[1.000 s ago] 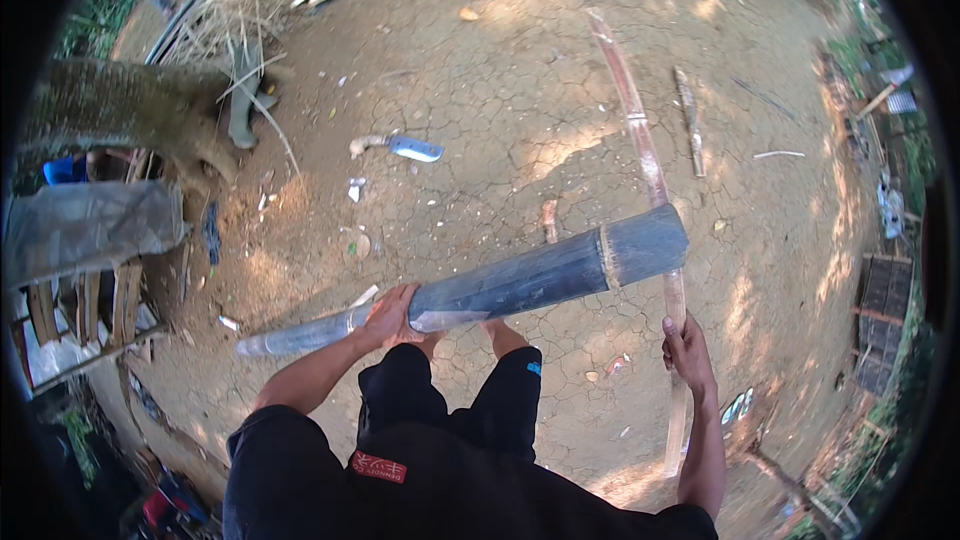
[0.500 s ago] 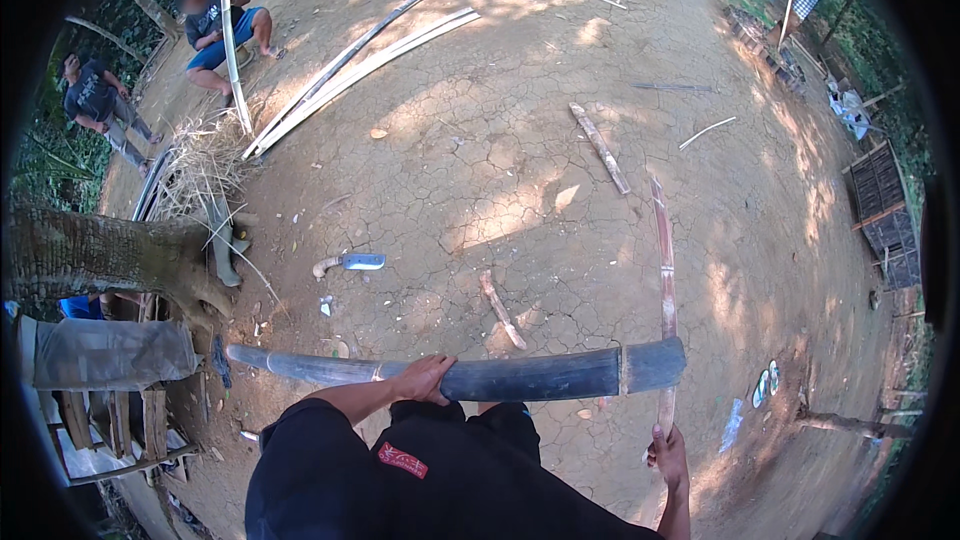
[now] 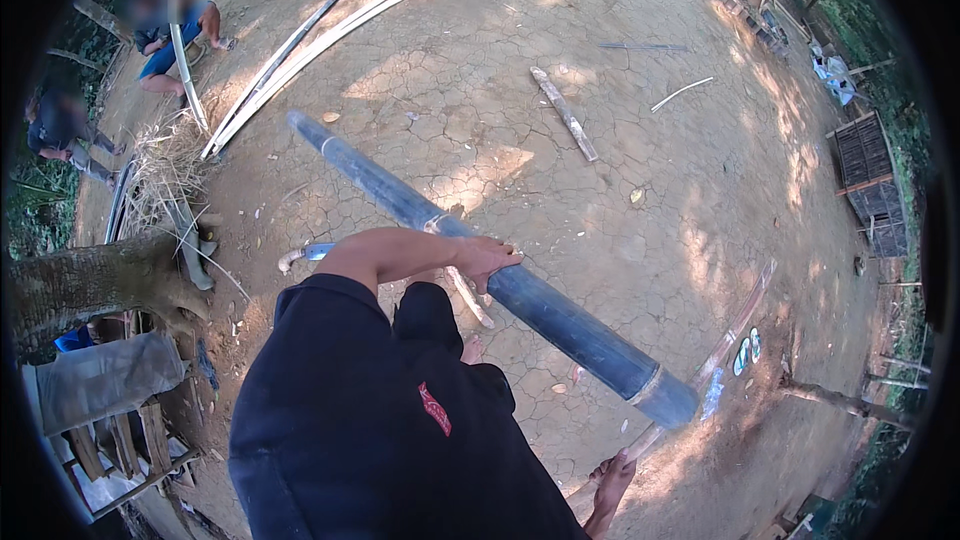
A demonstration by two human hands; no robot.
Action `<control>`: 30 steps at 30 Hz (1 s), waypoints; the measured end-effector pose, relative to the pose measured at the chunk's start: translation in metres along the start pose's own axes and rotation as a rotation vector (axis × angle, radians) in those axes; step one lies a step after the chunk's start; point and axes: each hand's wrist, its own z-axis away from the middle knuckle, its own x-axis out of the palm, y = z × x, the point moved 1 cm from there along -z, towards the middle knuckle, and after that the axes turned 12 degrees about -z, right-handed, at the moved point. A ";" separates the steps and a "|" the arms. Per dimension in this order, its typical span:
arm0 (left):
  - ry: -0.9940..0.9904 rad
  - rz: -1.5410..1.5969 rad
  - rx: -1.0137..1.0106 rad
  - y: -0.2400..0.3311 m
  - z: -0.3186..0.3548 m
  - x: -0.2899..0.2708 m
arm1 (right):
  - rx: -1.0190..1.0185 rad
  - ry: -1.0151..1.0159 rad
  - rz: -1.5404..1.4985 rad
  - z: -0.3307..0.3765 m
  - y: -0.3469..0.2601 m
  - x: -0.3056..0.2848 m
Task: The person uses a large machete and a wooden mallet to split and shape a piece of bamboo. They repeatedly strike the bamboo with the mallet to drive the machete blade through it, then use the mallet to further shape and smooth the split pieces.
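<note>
Left hand [image 3: 487, 258] grips the dark bamboo pole [image 3: 560, 315], which runs from far left to near right above the cracked ground [image 3: 650, 170]. Right hand [image 3: 610, 475], near right, clasps a thin split strip [image 3: 735, 325] slanting under the pole's near end.

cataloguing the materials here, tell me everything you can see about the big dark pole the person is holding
The dark pole is a long, thick, round bamboo-like stem, bluish-grey and smooth, with pale node rings near the middle and near its cut lower-right end. It is held off the cracked dirt ground, slanting from upper left down to lower right across the person's front. The left hand rests over its middle. The right hand grips a separate thin pale stick that passes below the pole's end; whether they touch cannot be told.
</note>
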 end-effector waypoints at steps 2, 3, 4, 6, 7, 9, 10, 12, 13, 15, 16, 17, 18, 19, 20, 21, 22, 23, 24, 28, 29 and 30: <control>-0.006 -0.062 0.095 -0.042 -0.042 -0.030 | -0.044 0.070 -0.031 0.002 -0.007 0.036; -0.010 -0.093 0.140 -0.061 -0.061 -0.041 | -0.042 0.115 -0.058 0.003 -0.008 0.053; -0.034 -0.107 0.173 -0.078 -0.081 -0.047 | -0.043 0.161 -0.091 0.002 -0.006 0.072; -0.079 -0.127 0.225 -0.112 -0.118 -0.069 | -0.038 0.247 -0.131 -0.001 -0.016 0.112; -0.101 -0.154 0.256 -0.131 -0.133 -0.084 | -0.036 0.295 -0.150 0.000 -0.019 0.132; -0.144 -0.184 0.332 -0.148 -0.164 -0.119 | -0.029 0.379 -0.176 0.009 -0.034 0.156; -0.135 -0.182 0.364 -0.154 -0.176 -0.133 | -0.021 0.403 -0.189 0.015 -0.043 0.167; -0.120 -0.199 0.431 -0.169 -0.194 -0.155 | -0.027 0.448 -0.239 0.022 -0.051 0.193; -0.137 -0.204 0.442 -0.176 -0.200 -0.164 | -0.030 0.466 -0.234 0.025 -0.058 0.206; -0.159 -0.229 0.457 -0.197 -0.213 -0.187 | -0.051 0.492 -0.230 0.018 -0.076 0.237; -0.156 -0.217 0.471 -0.207 -0.217 -0.193 | -0.049 0.510 -0.236 0.018 -0.085 0.252; -0.146 -0.206 0.484 -0.217 -0.224 -0.200 | -0.055 0.527 -0.241 0.015 -0.095 0.265; -0.136 -0.195 0.495 -0.227 -0.229 -0.206 | -0.059 0.541 -0.245 0.012 -0.104 0.278; -0.124 -0.183 0.498 -0.238 -0.232 -0.211 | -0.081 0.543 -0.235 0.007 -0.111 0.288; -0.115 -0.167 0.501 -0.247 -0.234 -0.213 | -0.099 0.547 -0.222 0.004 -0.117 0.297; -0.107 -0.152 0.501 -0.254 -0.235 -0.216 | -0.115 0.549 -0.209 0.002 -0.124 0.306; -0.109 -0.151 0.499 -0.260 -0.236 -0.219 | -0.102 0.566 -0.204 0.000 -0.133 0.313; -0.111 -0.149 0.500 -0.263 -0.237 -0.224 | -0.091 0.587 -0.198 0.002 -0.146 0.321; -0.114 -0.148 0.501 -0.266 -0.237 -0.229 | -0.078 0.608 -0.194 0.001 -0.154 0.327; -0.098 -0.144 0.510 -0.253 -0.242 -0.254 | -0.159 0.663 -0.190 0.009 -0.160 0.327; -0.075 -0.145 0.527 -0.248 -0.242 -0.265 | -0.156 0.623 -0.223 0.013 -0.162 0.322; -0.053 -0.116 0.581 -0.261 -0.245 -0.264 | -0.160 0.505 -0.235 0.014 -0.171 0.322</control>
